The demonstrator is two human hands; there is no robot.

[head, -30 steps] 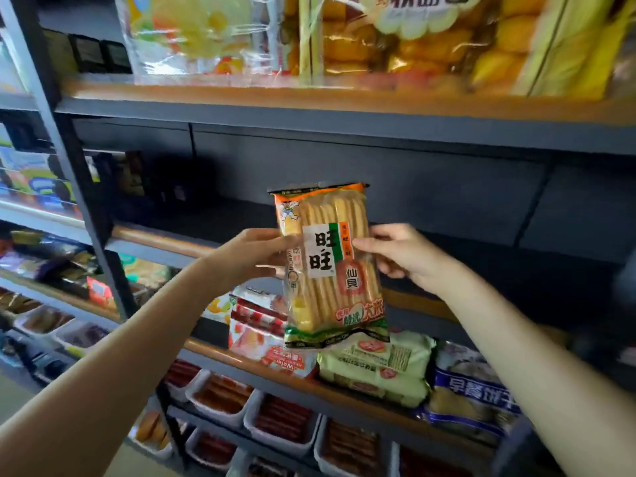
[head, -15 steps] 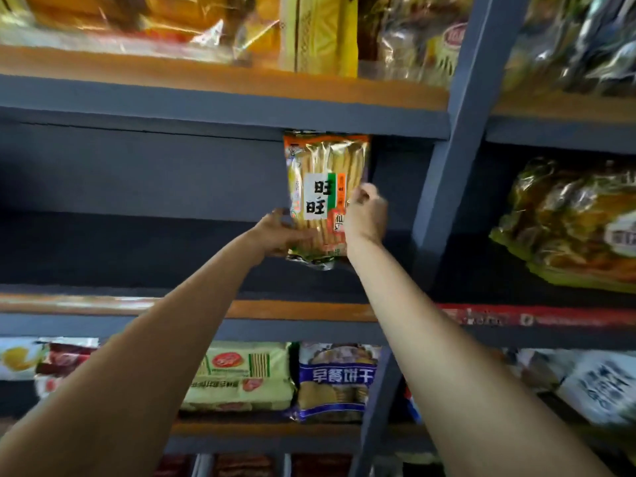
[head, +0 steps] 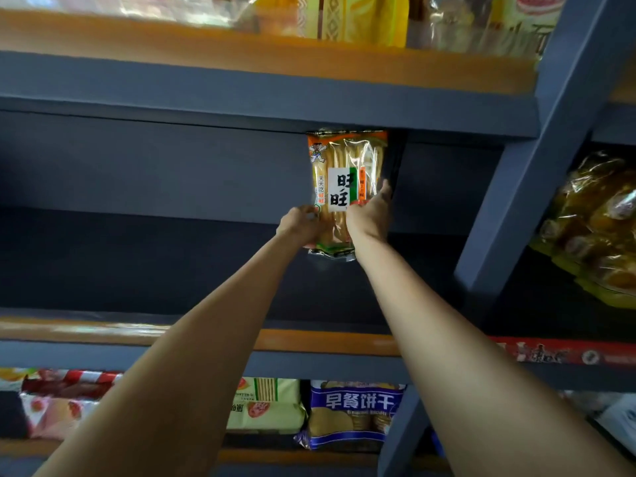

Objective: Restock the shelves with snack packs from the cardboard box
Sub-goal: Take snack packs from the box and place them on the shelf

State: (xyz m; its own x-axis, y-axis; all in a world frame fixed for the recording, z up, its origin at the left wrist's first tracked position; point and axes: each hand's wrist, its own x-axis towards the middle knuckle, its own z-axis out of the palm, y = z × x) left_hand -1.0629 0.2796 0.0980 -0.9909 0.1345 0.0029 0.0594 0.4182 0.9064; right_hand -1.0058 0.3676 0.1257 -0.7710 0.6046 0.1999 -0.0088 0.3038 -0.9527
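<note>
An orange-topped pack of rice crackers (head: 344, 170) stands upright deep inside the dark middle shelf bay (head: 137, 263), its top just under the shelf above. My left hand (head: 300, 228) grips its lower left edge. Along the lower right side lies my right hand (head: 371, 216), fingers running up the side of the pack. Both arms are stretched far forward. The cardboard box is out of view.
A blue upright post (head: 516, 187) stands just right of the pack. Yellow bread bags (head: 599, 228) fill the bay to the right. Snack bags line the top shelf (head: 351, 18). Below, a purple biscuit pack (head: 351, 413) and green cracker packs (head: 265, 404) lie on the lower shelf.
Both hands have carried the cracker pack from in front of the shelves up and back into the middle bay, and the view has shifted right. The pack now stands further in.
</note>
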